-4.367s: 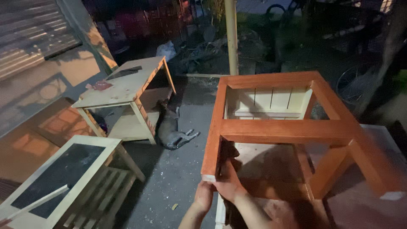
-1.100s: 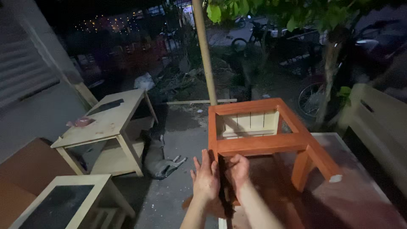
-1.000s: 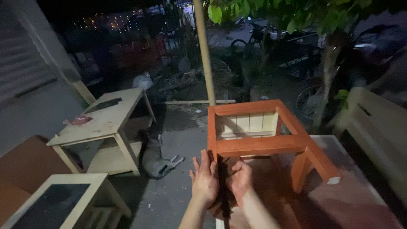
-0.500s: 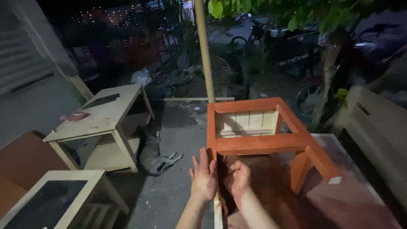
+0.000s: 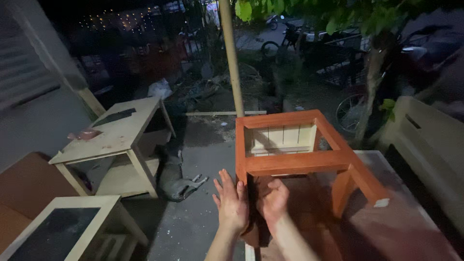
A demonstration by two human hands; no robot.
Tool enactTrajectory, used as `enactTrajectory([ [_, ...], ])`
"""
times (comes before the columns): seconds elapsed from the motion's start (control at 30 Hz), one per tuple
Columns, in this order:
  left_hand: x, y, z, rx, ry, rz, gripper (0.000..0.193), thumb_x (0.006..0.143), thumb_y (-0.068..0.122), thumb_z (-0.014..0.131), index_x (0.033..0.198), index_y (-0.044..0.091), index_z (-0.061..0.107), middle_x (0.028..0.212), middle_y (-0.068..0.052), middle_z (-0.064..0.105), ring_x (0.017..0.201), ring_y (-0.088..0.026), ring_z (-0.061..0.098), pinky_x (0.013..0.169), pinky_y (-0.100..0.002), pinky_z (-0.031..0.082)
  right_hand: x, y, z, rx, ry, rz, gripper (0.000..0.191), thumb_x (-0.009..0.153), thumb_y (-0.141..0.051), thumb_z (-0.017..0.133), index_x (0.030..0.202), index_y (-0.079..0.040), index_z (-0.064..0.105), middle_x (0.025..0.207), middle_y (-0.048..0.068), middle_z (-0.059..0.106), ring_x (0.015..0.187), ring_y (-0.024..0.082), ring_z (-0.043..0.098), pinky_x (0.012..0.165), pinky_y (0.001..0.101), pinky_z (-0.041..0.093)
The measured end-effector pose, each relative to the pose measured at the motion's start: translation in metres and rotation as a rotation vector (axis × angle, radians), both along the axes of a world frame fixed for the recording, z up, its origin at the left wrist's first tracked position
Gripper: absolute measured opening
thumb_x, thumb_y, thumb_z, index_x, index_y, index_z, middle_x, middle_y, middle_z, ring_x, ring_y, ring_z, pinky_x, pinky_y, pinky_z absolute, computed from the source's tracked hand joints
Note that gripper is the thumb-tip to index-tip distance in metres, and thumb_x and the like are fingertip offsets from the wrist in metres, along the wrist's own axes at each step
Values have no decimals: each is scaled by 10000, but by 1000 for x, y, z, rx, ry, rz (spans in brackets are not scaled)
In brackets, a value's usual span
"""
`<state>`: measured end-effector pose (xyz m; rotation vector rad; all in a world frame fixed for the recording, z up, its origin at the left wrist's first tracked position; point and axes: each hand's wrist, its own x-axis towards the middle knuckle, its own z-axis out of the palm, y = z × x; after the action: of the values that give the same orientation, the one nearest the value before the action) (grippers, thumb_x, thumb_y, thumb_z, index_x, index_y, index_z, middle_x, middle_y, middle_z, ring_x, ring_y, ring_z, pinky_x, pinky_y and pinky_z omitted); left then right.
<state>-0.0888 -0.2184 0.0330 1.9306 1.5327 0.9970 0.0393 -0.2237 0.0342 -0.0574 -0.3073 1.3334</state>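
An orange-red painted wooden table frame (image 5: 295,162) lies on its side on a flat work surface (image 5: 411,222) in the head view. Pale slats show through its open top. My left hand (image 5: 231,203) lies flat, fingers spread, against the outer side of the frame's near leg. My right hand (image 5: 273,200) presses the inner side of the same leg, fingers curled around it. The leg's lower end is hidden behind my hands.
Two unpainted wooden tables stand at the left, one (image 5: 113,137) farther back and one with a dark top (image 5: 58,232) nearer. A dog (image 5: 171,176) lies on the concrete between them and me. A pole (image 5: 232,58) rises behind the frame. A pale bench (image 5: 425,140) is at right.
The view pulled back and rose since the earliest frame. My hands shifted from the leg's cut end up along the leg, and over the last second they stay on it.
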Motion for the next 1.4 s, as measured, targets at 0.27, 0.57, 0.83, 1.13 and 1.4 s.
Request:
enactTrajectory([
  [0.27,-4,-2,-3,-79,70,19,799,1011,556,323,1637,176,3,1729,-70,19,1582,-365,-88,1212,-645,12,14,20,4,110,50,123,434,741,-55,537,1161,15,619,1142,147,698,1084,335,666,991,462,530],
  [0.57,-9,5,-5,-103,144,48,814,994,597,324,1638,193,32,1727,-49,69,1586,-357,-57,1212,-659,50,100,-7,-3,-40,126,-32,494,744,-60,546,1231,18,574,1202,178,663,1160,353,619,1059,494,462],
  [0.83,-12,12,-9,-75,133,59,782,997,580,297,1646,196,88,1723,-63,146,1599,-371,-10,1229,-665,59,179,-22,-21,-77,7,-321,395,858,-18,572,1248,-79,597,1267,65,625,1242,271,575,1107,447,426],
  [1.13,-39,22,-7,-143,111,76,795,982,614,311,1636,223,87,1728,-22,112,1584,-412,-83,1173,-741,32,163,-51,-69,-165,-2,-372,496,826,-5,587,1304,-135,614,1297,53,610,1255,265,539,1069,443,394],
  [1.4,-33,29,-22,-147,89,67,792,975,628,298,1642,247,104,1701,-53,206,1575,-429,19,1171,-749,52,155,-44,-66,-115,20,-506,504,875,-25,592,1369,-119,573,1322,65,586,1286,290,523,1102,476,394],
])
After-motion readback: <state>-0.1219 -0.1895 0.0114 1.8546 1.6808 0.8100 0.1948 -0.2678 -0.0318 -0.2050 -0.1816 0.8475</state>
